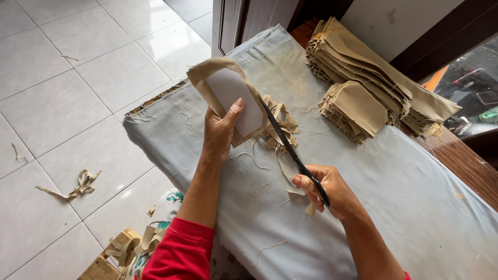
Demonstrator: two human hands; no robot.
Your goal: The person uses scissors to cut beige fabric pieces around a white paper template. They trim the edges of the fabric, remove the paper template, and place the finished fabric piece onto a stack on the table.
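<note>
Your red sleeve [182, 252] sits lowest in view, at the near edge of the cloth-covered table [415, 207]. Your left hand [220, 132] is raised above the table, fingers closed on a tan fabric piece [205, 78] with a white template [236, 98] pressed against it; the thumb lies flat on the template's lower edge. Your right hand [324, 192] is lower and to the right, well apart from the left, gripped around the handles of black scissors [293, 153]. Blades run up and left from that hand, the tip reaching the right edge of the fabric piece beside the template. Whether the blades are parted or together cannot be told.

Just behind the blades a small heap of tan offcuts [280, 124] lies on the table, close to the held piece. Loose threads and a few strips are scattered on the cloth between your forearms. At the far right, a small stack of cut tan pieces [355, 109] leans against a larger stack of tan fabric [363, 62], both well clear of your hands. On the tiled floor [62, 103] to the left lies a curled tan strip [78, 186]; more scraps [127, 249] gather by the table's near corner.
</note>
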